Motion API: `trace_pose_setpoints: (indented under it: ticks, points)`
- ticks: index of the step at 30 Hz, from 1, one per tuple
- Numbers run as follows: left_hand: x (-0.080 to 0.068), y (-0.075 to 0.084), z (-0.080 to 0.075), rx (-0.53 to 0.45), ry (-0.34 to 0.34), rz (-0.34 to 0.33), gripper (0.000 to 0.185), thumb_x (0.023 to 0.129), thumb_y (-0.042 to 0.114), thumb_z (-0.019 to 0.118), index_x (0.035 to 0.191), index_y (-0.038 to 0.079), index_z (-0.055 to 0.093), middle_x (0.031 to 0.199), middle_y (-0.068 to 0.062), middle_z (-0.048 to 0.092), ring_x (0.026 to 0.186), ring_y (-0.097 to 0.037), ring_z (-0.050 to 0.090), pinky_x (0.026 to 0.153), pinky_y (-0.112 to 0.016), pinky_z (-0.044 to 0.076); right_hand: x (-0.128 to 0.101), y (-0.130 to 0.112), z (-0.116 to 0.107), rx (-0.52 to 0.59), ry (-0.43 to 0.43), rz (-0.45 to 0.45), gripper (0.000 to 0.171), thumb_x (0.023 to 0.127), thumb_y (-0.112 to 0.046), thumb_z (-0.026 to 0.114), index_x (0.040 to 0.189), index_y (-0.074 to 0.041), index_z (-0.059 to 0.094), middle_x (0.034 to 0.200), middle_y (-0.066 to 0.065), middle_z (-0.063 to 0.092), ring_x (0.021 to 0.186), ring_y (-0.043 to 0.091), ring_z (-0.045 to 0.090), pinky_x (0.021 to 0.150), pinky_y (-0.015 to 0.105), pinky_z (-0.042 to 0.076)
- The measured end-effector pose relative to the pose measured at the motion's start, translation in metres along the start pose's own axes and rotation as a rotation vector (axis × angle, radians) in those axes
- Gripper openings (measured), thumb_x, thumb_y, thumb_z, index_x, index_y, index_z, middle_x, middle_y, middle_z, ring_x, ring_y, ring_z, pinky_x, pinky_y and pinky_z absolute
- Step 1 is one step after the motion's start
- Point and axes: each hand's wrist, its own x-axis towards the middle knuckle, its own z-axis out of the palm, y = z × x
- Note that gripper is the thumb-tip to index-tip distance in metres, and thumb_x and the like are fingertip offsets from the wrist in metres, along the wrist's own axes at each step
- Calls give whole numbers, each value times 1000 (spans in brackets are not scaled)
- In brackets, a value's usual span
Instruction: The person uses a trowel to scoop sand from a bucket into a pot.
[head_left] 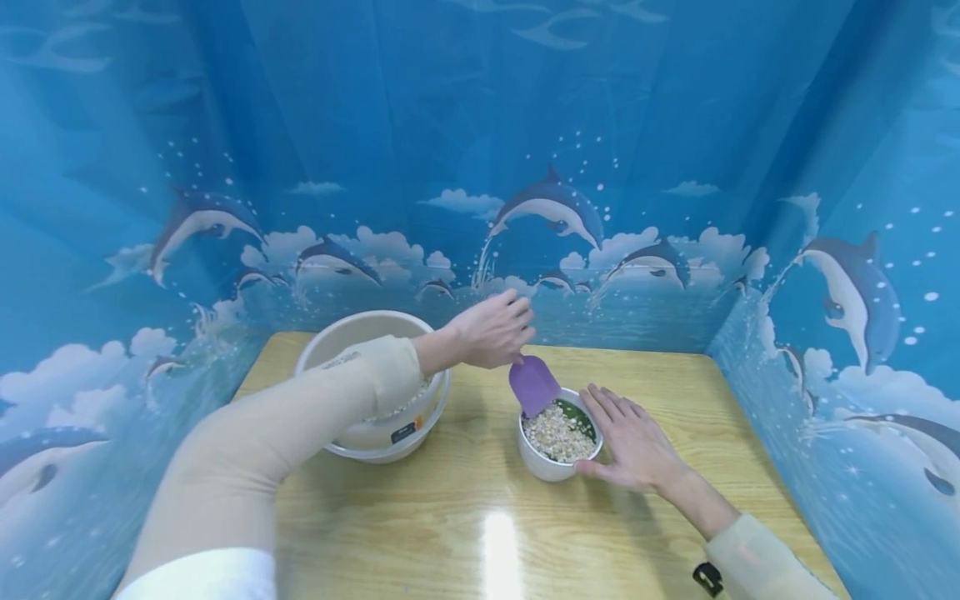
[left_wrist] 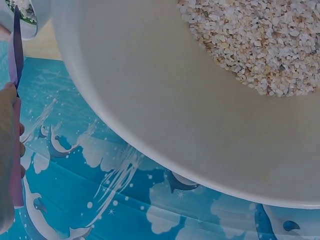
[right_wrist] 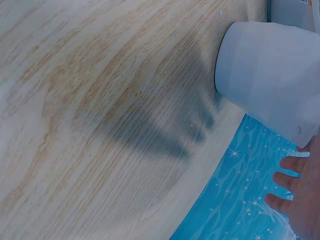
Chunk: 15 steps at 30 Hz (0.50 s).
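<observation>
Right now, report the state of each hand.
Left hand: closed, gripping the purple plastic scoop.
Right hand: open, straight fingers against the small white pot of pale gravel.

Blue dolphin-print curtain [head_left: 480, 125] on three sides; glossy wooden table [head_left: 420, 533]; overhead light glare on tabletop.

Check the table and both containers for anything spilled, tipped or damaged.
Nothing stands out. The small white pot and the large beige bowl stand upright on the wooden table, no gravel scattered beside them. The left hand holds the purple scoop over the pot; the right hand steadies it.
</observation>
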Motion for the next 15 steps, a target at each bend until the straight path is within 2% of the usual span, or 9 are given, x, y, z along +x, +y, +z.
trace_pose_setpoints:
  ticks: [9, 15]
  points:
    - [-7, 1, 5, -132, -54, -53, 62, 107, 68, 34, 128, 18, 64, 131, -4, 69, 121, -22, 59, 103, -40, 48, 0, -1, -1, 2, -7, 3, 115, 84, -83, 60, 162, -2, 34, 167, 23, 39, 150, 45, 46, 118, 62, 42]
    - [-12, 5, 11, -193, -51, -92, 61, 108, 69, 32, 121, 18, 64, 124, -3, 70, 116, -21, 60, 97, -38, 49, -1, -1, 0, 2, -10, 6, 116, 85, -83, 60, 163, -2, 33, 167, 24, 39, 150, 45, 45, 119, 63, 41]
